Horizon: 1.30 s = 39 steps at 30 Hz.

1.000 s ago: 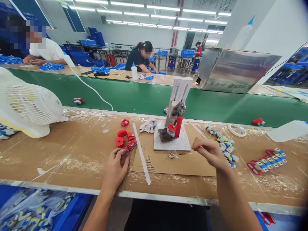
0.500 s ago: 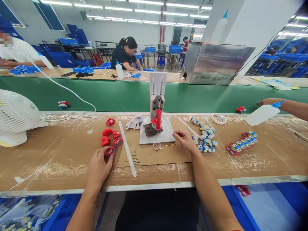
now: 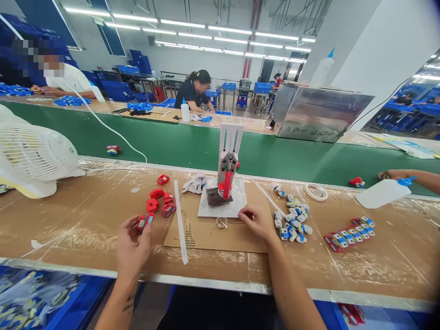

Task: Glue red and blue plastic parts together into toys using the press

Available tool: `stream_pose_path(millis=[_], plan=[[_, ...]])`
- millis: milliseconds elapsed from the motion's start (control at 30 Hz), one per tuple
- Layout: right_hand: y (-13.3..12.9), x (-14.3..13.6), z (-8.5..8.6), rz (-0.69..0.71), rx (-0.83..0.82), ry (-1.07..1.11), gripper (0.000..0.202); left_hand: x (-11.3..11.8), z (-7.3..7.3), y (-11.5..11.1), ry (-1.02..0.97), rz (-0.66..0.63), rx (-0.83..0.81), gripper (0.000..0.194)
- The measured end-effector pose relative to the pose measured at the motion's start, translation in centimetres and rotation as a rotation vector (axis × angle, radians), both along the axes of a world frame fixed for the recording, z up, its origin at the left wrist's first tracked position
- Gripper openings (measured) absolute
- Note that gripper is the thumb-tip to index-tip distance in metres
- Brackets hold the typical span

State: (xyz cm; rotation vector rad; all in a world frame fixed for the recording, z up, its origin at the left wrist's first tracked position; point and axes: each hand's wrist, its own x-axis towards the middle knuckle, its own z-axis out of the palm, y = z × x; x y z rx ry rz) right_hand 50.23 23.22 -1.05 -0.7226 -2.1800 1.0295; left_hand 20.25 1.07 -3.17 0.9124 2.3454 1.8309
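My left hand [image 3: 133, 252] grips a small red plastic housing [image 3: 146, 222] with a grey top, thumb on one side and fingers on the other. Several similar red housings [image 3: 152, 205] lie just beyond it. My right hand [image 3: 256, 223] is closed in a pinch by the right corner of a white base plate [image 3: 206, 211]; anything between its fingertips is too small to make out. On that plate stands a clamp press [image 3: 227, 181] with a red handle. In front of it are a small clear dish [image 3: 222, 223] and a thin stick [image 3: 237, 222].
Blue-and-white parts [image 3: 292, 220] are heaped right of my right hand, with red housings in a row [image 3: 350, 236] farther right. A tape roll [image 3: 316, 192], white bottle [image 3: 381, 193] and another person's hand [image 3: 392, 174] are beyond. A fan [image 3: 41, 151] stands left; a green belt [image 3: 172, 137] runs behind.
My left hand has lifted the red housing and drawn it left, away from the others. My right hand stays pinched beside the base plate. The camera view has tilted and shifted.
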Motion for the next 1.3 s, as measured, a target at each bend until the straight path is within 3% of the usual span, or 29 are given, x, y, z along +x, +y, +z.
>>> stream_pose_path(millis=[100, 267, 400, 533, 633, 800, 900, 1067, 1300], plan=[[-0.9, -1.2, 2.1, 0.072, 0.03, -0.019, 0.018, 1.2, 1.1, 1.3, -0.141, -0.125, 0.129, 0.04], [-1.5, -3.4, 4.9, 0.304, 0.166, -0.192, 0.007, 2.8, 3.5, 5.8, -0.558, -0.584, 0.243, 0.03], [-1.2, -2.7, 3.7, 0.317, 0.163, -0.247, 0.002, 2.9, 4.9, 10.0, -0.752, -0.817, 0.21, 0.028], [-0.6, -1.5, 2.4, 0.29, 0.165, -0.338, 0.018, 2.1, 5.3, 12.6, -0.629, -0.967, 0.114, 0.034], [-0.5, -1.6, 2.2, 0.328, 0.152, -0.38, 0.029, 1.4, 4.6, 12.9, -0.521, -0.993, 0.041, 0.031], [-0.8, -2.6, 1.8, 0.405, 0.175, -0.307, 0.008, 1.5, 2.9, 12.2, -0.575, -0.959, -0.016, 0.034], [-0.9, -3.0, 1.5, 0.411, 0.185, -0.223, 0.009, 1.9, 2.6, 11.7, -0.595, -0.929, -0.042, 0.038], [-0.6, -3.4, 1.0, 0.376, 0.137, -0.083, 0.014, 2.3, 3.1, 11.6, -0.67, -0.928, -0.033, 0.049], [-0.3, -3.2, 0.1, 0.179, -0.048, 0.002, 0.007, 2.1, 2.9, 11.7, -0.533, -0.753, -0.192, 0.045]])
